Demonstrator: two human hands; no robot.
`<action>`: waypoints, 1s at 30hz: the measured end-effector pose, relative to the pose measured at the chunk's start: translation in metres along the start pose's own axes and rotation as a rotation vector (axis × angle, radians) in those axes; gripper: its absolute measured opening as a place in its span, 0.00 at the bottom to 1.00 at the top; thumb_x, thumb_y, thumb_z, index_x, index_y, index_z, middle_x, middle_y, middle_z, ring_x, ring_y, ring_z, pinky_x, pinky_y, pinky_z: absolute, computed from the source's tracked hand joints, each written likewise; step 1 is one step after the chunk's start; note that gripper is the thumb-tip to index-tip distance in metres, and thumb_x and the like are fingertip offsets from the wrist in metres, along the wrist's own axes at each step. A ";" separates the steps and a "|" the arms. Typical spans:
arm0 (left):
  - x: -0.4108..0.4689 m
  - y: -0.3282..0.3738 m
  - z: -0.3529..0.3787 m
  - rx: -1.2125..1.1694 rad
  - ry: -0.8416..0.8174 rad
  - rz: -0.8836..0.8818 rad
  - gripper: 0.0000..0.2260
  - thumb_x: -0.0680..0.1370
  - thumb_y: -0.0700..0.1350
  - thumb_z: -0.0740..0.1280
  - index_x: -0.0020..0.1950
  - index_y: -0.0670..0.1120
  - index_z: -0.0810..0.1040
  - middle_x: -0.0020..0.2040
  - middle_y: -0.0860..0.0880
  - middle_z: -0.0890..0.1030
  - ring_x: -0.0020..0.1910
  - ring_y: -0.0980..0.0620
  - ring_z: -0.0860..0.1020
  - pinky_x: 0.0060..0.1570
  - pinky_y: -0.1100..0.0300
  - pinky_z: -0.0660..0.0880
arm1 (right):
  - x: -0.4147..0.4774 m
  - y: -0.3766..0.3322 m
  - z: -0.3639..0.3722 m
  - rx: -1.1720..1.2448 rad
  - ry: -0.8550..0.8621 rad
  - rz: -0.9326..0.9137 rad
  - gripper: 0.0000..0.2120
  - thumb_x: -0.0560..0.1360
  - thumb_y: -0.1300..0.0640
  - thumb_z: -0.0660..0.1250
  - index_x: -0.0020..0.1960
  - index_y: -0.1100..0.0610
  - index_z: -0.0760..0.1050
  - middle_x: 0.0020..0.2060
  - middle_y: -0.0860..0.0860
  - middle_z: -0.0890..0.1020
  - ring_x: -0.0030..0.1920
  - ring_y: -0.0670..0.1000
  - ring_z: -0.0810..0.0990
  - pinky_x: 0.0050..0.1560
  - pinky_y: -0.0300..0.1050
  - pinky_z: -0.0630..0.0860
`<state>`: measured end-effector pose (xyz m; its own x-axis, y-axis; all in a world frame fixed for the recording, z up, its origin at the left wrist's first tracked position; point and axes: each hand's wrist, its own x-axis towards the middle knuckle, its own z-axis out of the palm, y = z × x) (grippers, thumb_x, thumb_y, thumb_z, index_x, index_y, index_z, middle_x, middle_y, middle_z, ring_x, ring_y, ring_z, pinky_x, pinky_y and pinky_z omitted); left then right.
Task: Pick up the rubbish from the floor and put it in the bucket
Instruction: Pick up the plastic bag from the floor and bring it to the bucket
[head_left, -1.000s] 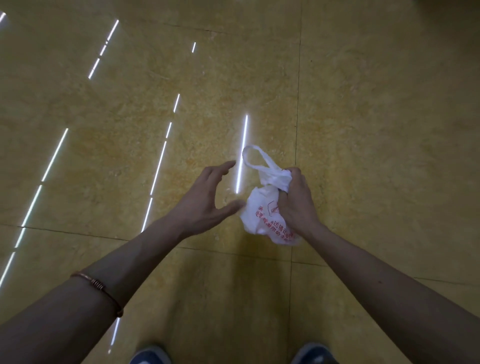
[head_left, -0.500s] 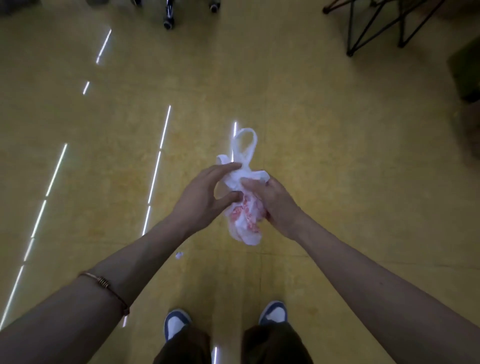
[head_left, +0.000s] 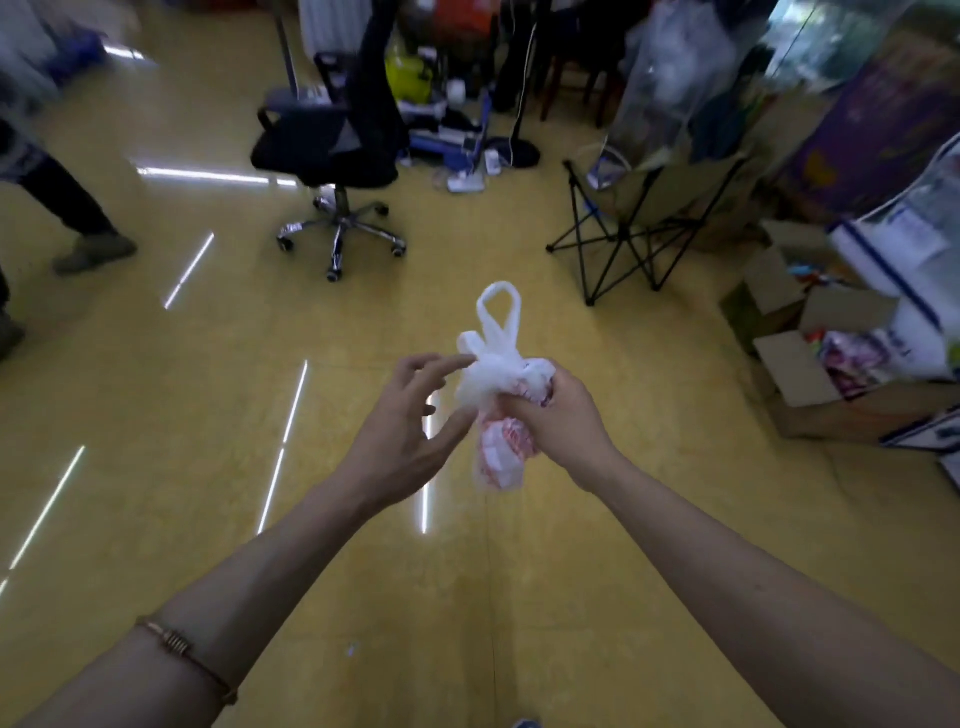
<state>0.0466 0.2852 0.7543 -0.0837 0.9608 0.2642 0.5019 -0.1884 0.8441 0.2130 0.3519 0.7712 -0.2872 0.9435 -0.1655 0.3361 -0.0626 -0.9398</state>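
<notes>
Right hand (head_left: 563, 418) is clenched round a crumpled white plastic bag (head_left: 496, 376), gripping it at the bunched middle. The bag is held up in the air in the centre of the view, well above the yellow tiled floor (head_left: 156, 467). It is thin and translucent, with red print on the lower part (head_left: 501, 447) that hangs below the fist. One handle loop (head_left: 498, 312) sticks up above the wad, pointing far. Left hand (head_left: 402, 431) holds nothing, its fingers spread and loosely bent. Its index tip is right at the bag's left edge and its thumb just beside the lower part; contact is unclear. There is a thin copper-coloured bracelet (head_left: 179, 647) on the left wrist. Far centre is a black office chair (head_left: 332, 140) on a chrome wheeled base. Far right is a black folding chair frame (head_left: 623, 239). Open cardboard boxes (head_left: 800, 364) with colourful contents are at the right edge. Another person's leg and shoe (head_left: 78, 218) are at far left, blurred. White light streaks reflect on the floor.
</notes>
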 end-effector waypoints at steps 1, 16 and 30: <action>0.004 0.014 -0.013 0.011 0.010 0.016 0.19 0.75 0.49 0.68 0.65 0.59 0.69 0.60 0.53 0.68 0.57 0.62 0.72 0.54 0.66 0.72 | -0.002 -0.018 -0.003 -0.004 0.032 -0.026 0.05 0.72 0.57 0.70 0.47 0.51 0.76 0.41 0.51 0.83 0.38 0.48 0.80 0.32 0.41 0.74; -0.013 0.128 -0.110 0.297 0.290 0.050 0.23 0.76 0.53 0.64 0.69 0.49 0.68 0.67 0.49 0.69 0.61 0.59 0.67 0.60 0.66 0.62 | -0.035 -0.156 -0.009 -0.053 -0.122 -0.387 0.08 0.72 0.56 0.71 0.47 0.46 0.76 0.40 0.45 0.81 0.42 0.47 0.81 0.40 0.43 0.78; -0.185 0.152 -0.149 0.493 0.698 -0.333 0.22 0.76 0.54 0.63 0.69 0.52 0.67 0.66 0.50 0.67 0.62 0.55 0.68 0.63 0.58 0.66 | -0.102 -0.170 0.111 -0.137 -0.732 -0.582 0.07 0.74 0.53 0.69 0.50 0.52 0.74 0.41 0.45 0.80 0.42 0.46 0.79 0.40 0.41 0.72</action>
<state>0.0101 0.0487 0.9029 -0.7106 0.5787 0.4002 0.6558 0.3387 0.6747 0.0860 0.2303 0.9150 -0.9191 0.3726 0.1280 0.0520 0.4367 -0.8981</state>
